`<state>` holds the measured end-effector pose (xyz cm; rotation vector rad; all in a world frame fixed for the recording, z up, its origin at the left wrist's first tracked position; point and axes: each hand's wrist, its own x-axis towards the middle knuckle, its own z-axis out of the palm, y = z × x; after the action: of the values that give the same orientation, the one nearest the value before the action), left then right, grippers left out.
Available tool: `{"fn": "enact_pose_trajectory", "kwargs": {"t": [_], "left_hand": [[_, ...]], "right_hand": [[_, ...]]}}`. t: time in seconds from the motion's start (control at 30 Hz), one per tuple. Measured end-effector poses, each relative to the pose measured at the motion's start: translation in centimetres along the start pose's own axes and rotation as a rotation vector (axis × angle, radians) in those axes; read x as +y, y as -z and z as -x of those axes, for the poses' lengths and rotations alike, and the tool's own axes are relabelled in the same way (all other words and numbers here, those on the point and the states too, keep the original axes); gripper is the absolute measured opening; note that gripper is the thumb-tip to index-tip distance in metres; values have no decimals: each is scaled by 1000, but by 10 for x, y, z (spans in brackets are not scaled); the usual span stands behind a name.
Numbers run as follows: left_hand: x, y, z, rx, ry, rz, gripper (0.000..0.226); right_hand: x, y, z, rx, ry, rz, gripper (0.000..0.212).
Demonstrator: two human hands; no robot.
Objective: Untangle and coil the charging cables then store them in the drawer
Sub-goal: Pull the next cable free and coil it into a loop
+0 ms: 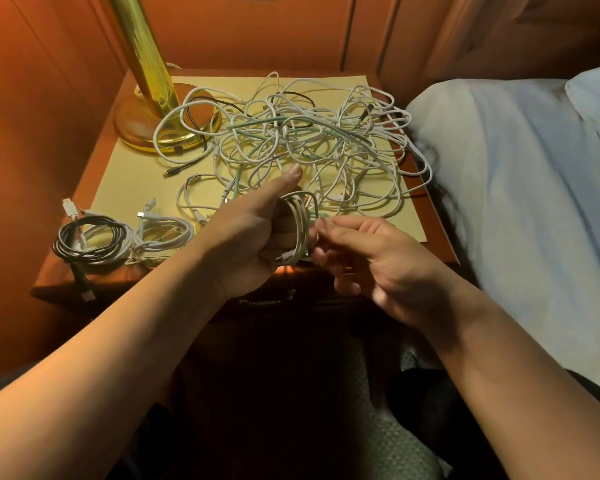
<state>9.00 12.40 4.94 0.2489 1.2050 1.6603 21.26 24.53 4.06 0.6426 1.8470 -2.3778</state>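
A single head-worn, wide-angle view looks forward and steeply down onto a wooden nightstand (66, 268), from close above its near edge. Both forearms enter from the bottom corners, and the left hand (253, 233) and right hand (368, 258) meet over the near edge at mid-frame. The far edge, with a brass lamp base (136, 128) at its far left corner, sits in the upper third. A bed (520, 174) fills the right side; wood panelling closes the top.

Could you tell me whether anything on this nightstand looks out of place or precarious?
Yes. The black coiled cable sits at the front-left corner of the nightstand, its plug end hanging over the edge. Loops of the tangle also lie over the brass lamp base.
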Motion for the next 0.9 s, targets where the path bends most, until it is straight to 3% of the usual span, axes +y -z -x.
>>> {"fn": "enact_pose_trajectory", "kwargs": {"t": [0.17,0.37,0.5,0.6,0.73,0.9], "left_hand": [[0,4,0,30,-16,-26,34],[3,10,7,-44,-27,-106,34],[-2,9,5,10,-47,-123,31],[-2,7,4,39,-119,-164,31],[-4,7,-1,19,-219,-335,41],[-10,3,-4,5,-204,-388,46]], "right_hand": [[1,-1,2,-23,-12,28,19],[8,-16,5,-128,-110,-114,29],[9,-21,7,-14,-60,-48,6],[10,-29,8,78,-80,-141,5],[12,-35,11,189,-45,71,16],[16,-38,9,266,-25,68,1]]}}
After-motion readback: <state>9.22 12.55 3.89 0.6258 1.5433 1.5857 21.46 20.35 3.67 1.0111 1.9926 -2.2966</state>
